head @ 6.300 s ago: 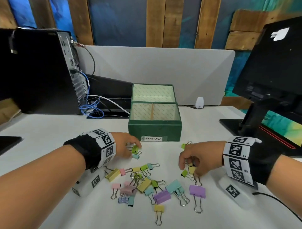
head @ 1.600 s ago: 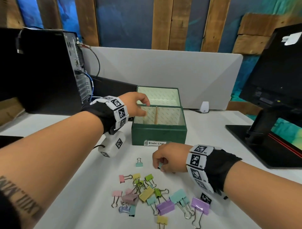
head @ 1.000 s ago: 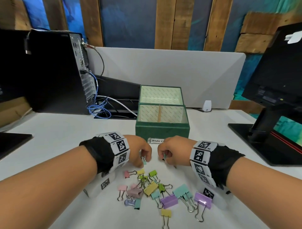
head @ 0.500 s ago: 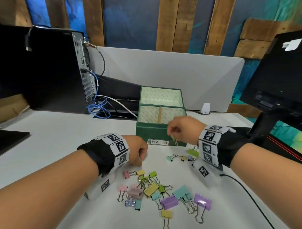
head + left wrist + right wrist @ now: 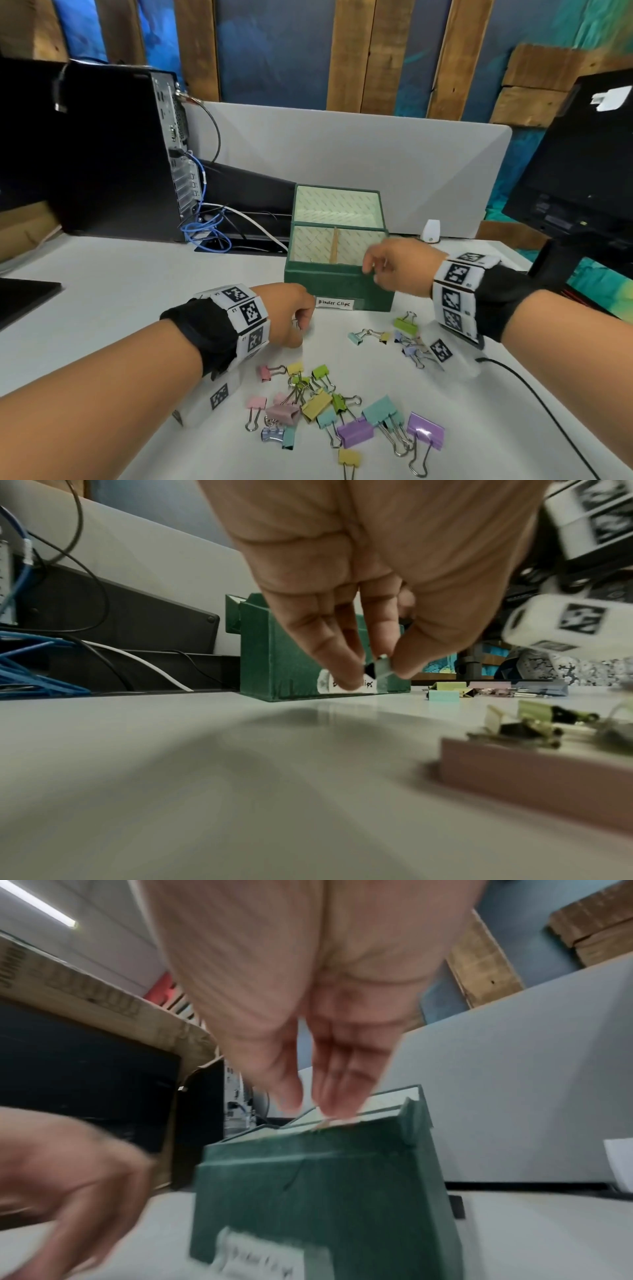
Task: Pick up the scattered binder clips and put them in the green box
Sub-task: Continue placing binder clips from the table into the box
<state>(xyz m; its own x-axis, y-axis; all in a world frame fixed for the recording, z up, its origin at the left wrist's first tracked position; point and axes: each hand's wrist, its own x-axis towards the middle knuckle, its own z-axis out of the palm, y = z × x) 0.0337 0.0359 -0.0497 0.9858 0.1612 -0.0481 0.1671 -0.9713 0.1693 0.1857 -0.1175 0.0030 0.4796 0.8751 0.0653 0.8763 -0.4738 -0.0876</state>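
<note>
The right hand (image 5: 397,267) has risen, fingers loose, over the green box (image 5: 337,286); the left hand (image 5: 373,593) pinches a light, stiff binder clip (image 5: 381,666) by its body.

The right hand (image 5: 308,1010) hangs with straight fingers (image 5: 342,1074) just above the green box (image 5: 325,1191) rim.

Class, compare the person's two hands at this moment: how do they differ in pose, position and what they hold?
The left hand is low over the table, in front of the green box; the right hand is raised at the box's front rim. The left hand's fingers pinch a small pale binder clip; the right hand's fingers are straight and hold nothing visible. Both wear black wristbands with printed markers.
</note>
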